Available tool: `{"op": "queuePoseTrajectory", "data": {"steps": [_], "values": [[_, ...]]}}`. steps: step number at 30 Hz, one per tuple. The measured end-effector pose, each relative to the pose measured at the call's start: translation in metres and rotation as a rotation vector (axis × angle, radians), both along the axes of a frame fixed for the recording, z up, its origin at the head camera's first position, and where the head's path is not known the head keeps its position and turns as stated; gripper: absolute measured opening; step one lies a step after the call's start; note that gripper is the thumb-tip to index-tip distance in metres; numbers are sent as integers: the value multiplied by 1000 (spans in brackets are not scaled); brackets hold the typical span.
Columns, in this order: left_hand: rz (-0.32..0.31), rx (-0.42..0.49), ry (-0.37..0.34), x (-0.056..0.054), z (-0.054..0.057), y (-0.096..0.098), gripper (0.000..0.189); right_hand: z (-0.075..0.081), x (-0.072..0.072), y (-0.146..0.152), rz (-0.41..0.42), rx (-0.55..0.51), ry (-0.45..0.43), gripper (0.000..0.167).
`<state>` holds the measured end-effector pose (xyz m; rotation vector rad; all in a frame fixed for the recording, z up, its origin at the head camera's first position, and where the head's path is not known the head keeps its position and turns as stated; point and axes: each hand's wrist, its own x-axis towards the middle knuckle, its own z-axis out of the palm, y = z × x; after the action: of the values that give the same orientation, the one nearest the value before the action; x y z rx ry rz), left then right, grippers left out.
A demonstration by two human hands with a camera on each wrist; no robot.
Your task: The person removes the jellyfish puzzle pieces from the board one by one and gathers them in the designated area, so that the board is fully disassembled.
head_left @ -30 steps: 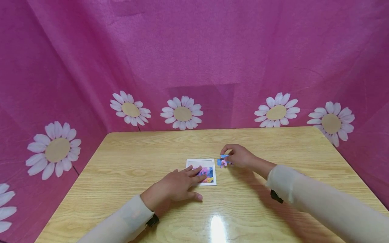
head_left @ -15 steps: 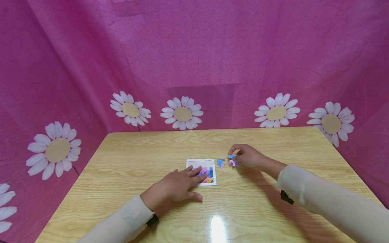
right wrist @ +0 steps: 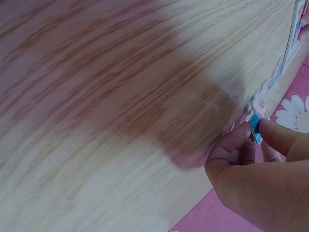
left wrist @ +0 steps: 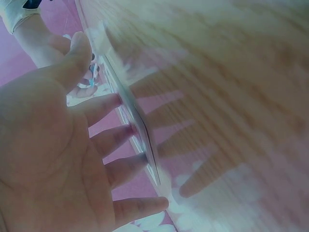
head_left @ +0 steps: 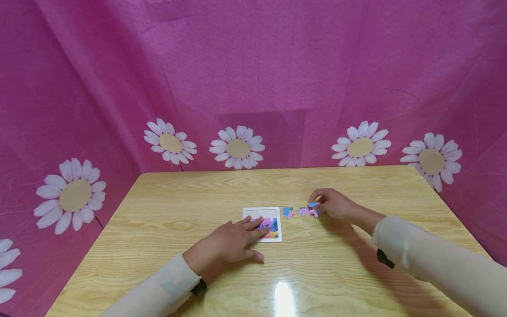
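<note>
- Right hand: over the last second it is shifted rightward, away from the white puzzle tray. A held puzzle piece is pinched between thumb and fingertips; its blue part is also shown in the right wrist view.
- Loose pieces: a blue-and-pink piece is left lying just beside the tray's right edge, and a pink piece is now exposed between it and the held puzzle piece. Whether these last two are touching cannot be told.
- Significance: the pieces, bunched under the fingers in the earlier view, are now drawn out into a row. By this, it is judged, each is made easier to tell apart and to pick up; nothing is being added to the tray at this moment.
- Left hand: its position is unchanged. The fingers are spread apart and laid across the tray, with nothing gripped; the tray is presumably steadied by them.
- Tray: it is set flat on the table. Its near part is filled with coloured pieces, partly hidden by the fingers, while a pale strip is left uncovered along the far side.
</note>
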<state>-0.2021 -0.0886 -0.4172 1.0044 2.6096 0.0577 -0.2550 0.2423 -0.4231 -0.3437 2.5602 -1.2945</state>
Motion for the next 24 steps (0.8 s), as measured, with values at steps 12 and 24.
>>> {"op": "queuePoseTrajectory", "data": {"steps": [12, 24], "values": [[2, -5, 2, -1, 0, 0, 82, -3, 2, 10, -4, 25, 38, 11], [0, -1, -1, -1, -1, 0, 82, -6, 3, 15, -13, 137, 139, 7]]}}
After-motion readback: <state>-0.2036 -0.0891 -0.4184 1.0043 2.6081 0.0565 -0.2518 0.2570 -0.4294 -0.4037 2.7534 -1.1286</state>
